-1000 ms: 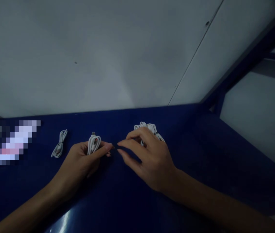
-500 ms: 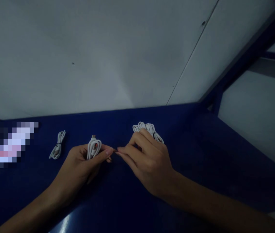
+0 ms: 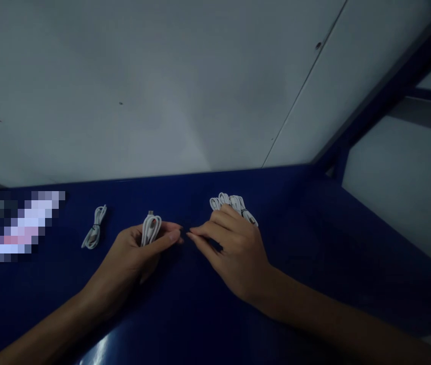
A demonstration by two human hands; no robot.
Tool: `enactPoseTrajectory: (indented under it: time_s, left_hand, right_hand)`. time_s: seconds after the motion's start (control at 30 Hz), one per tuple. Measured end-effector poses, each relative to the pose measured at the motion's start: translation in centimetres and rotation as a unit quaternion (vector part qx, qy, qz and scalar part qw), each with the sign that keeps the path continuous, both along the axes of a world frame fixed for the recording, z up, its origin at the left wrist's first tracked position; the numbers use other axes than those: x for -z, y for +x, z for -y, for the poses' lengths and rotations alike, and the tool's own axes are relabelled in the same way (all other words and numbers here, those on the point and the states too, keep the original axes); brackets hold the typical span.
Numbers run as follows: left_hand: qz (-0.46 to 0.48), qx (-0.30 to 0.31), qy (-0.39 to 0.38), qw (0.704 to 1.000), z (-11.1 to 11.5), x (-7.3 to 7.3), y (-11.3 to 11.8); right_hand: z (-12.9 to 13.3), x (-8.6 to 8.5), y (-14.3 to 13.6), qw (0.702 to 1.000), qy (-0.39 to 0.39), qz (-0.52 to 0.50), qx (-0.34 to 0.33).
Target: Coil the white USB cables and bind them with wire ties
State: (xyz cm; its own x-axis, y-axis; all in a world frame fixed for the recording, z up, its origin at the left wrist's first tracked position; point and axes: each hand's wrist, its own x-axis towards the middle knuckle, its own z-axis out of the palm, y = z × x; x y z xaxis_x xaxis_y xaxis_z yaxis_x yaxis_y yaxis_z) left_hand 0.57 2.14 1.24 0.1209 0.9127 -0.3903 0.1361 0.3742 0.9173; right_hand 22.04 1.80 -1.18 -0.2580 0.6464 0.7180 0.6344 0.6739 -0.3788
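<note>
Left hand (image 3: 133, 253) clasps a coiled white cable (image 3: 148, 230), metal plug (image 3: 150, 213) up top. Right hand (image 3: 238, 253) just beside it, thumb and forefinger tips nearly together; cannot tell whether they pinch anything. Just beyond right hand, white cable bundles (image 3: 235, 204) on blue worktop (image 3: 185, 304). Left of left hand, one tied cable (image 3: 100, 214); farther left, a pixelated patch (image 3: 29, 223), unreadable.

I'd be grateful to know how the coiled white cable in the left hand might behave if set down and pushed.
The white cable looks bendable, so its loops would probably flex. They may spread, since no tie shows around them, though the left hand hides part. The metal connector sticking out might catch when pushed.
</note>
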Motion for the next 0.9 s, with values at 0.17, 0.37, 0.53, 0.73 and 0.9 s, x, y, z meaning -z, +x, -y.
enactPoseTrajectory:
  time_s: [0.17, 0.37, 0.53, 0.73, 0.9]
  left_hand:
    - [0.044, 0.009, -0.020, 0.999, -0.2, 0.2, -0.2]
    - [0.045, 0.007, -0.020, 0.999, -0.1, 0.9, -0.7]
    - [0.026, 0.011, -0.005, 1.000, 0.0, 0.9, -0.7]
    - [0.024, 0.004, 0.002, 1.000, 0.1, 0.1, -0.3]
    - [0.043, -0.011, -0.012, 0.999, 0.1, -0.1, -0.1]
  right_hand:
    - [0.3, -0.2, -0.1, 1.000, -0.010, -0.019, 0.007]
    - [0.4, -1.4, -0.2, 0.989, -0.119, -0.078, -0.041]
    - [0.4, -2.4, 0.0, 0.943, -0.290, -0.150, -0.067]
    - [0.1, -2.6, 0.4, 0.894, -0.390, -0.201, -0.088]
    - [-0.5, -2.9, 0.6, 0.837, -0.477, -0.237, -0.129]
